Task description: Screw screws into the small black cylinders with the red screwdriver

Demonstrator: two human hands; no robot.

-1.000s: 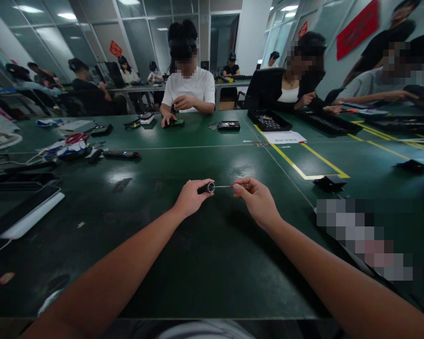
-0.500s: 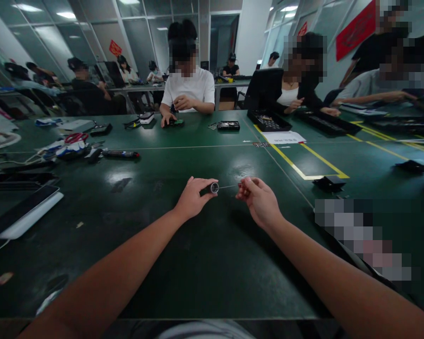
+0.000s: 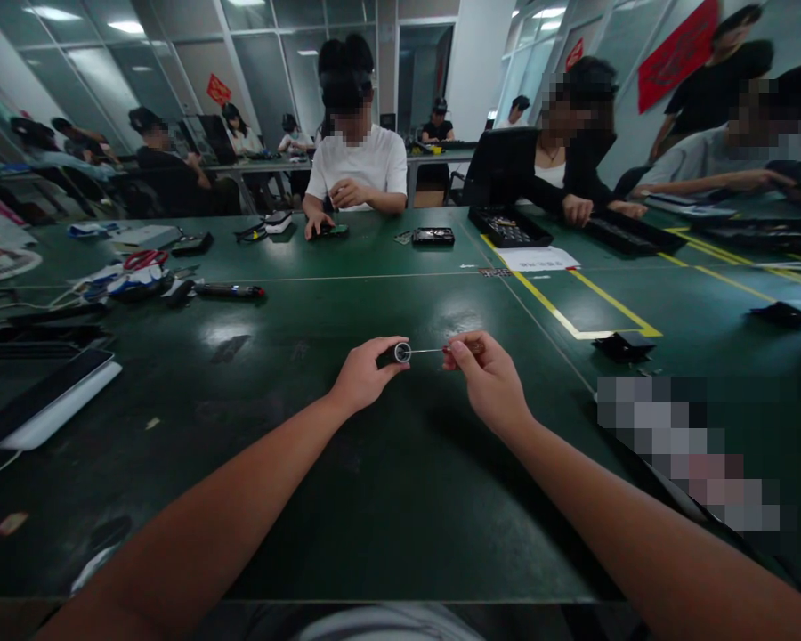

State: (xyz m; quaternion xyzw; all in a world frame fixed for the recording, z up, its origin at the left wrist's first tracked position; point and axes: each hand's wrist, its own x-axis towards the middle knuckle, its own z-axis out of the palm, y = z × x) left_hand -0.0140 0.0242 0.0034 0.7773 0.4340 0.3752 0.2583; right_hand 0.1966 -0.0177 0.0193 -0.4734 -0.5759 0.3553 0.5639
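Observation:
Between the thumb and fingers of my left hand (image 3: pixel 364 376) is a small dark cylindrical part (image 3: pixel 401 353), its round pale-rimmed end turned toward me. My right hand (image 3: pixel 497 381) is closed around the reddish handle of a thin screwdriver (image 3: pixel 427 351). The slim metal shaft points left and its end meets the open face of the cylindrical part; the exact spot of the tip is too small to make out. Both hands are held over the green table (image 3: pixel 400 499).
A black pen-shaped tool (image 3: pixel 230 292) lies at the left, near red-handled pliers or scissors (image 3: pixel 145 259). A white device with a dark top (image 3: pixel 46 401) sits nearer. Black part (image 3: pixel 624 346) and yellow tape (image 3: pixel 618 335) are right. A person in white (image 3: pixel 357 165) works opposite.
The screwdriver and my right hand have shifted slightly left, and the handle now shows more level. The cylindrical part has moved a little left. Across the table, a person's hand has lowered to a black tray.

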